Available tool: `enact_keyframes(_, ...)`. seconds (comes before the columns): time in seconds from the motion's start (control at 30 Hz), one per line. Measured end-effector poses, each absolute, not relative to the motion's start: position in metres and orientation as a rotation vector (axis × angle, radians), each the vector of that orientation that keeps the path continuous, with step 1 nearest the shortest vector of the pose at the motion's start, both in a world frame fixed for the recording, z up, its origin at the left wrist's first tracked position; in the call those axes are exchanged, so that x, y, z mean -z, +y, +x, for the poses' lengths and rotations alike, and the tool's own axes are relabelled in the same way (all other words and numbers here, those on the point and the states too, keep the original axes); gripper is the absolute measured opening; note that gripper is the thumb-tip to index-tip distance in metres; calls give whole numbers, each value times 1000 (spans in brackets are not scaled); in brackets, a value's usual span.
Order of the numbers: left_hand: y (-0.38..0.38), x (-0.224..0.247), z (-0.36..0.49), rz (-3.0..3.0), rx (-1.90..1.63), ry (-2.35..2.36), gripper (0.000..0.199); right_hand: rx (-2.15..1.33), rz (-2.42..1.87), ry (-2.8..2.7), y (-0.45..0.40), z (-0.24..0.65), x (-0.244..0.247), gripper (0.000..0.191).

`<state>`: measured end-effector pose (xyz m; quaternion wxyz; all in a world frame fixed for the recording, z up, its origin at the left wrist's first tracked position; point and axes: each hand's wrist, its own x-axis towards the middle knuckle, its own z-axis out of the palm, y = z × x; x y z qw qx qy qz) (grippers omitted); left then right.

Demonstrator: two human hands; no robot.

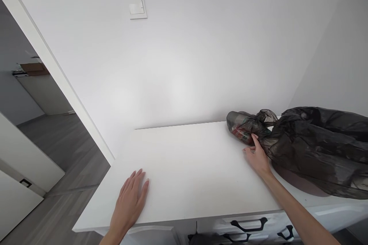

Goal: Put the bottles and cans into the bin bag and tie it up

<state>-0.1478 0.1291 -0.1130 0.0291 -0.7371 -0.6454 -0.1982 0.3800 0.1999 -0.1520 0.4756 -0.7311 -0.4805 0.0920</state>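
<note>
My left hand [129,201] lies flat on the left part of the white cabinet top [184,168], fingers stretched out and holding nothing. Toward the right, my right hand [258,157] has its fingers apart at the lower edge of a dark see-through plastic bag [322,145]. Its index fingertip touches the bag near a wrapped item with red and green print [241,128]. A brownish rounded object [301,180] shows partly under the bag; the rest of it is hidden.
Behind the top rises a white wall with a light switch [138,7]. Black-handled drawers [249,225] are below the front edge. At the left are a doorway, a grey floor [74,168] and a cardboard box [34,69].
</note>
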Motion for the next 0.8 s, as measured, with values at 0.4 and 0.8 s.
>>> enact_keyframes(0.4, 125, 106, -143, -2286, 613, -2025, 58, -410, -1512, -1126, 184, 366, 158, 78)
enact_keyframes(0.8, 125, 102, -143, -2239, 654, -2005, 54, -15, -1355, -1178, 233, 352, 90, 71)
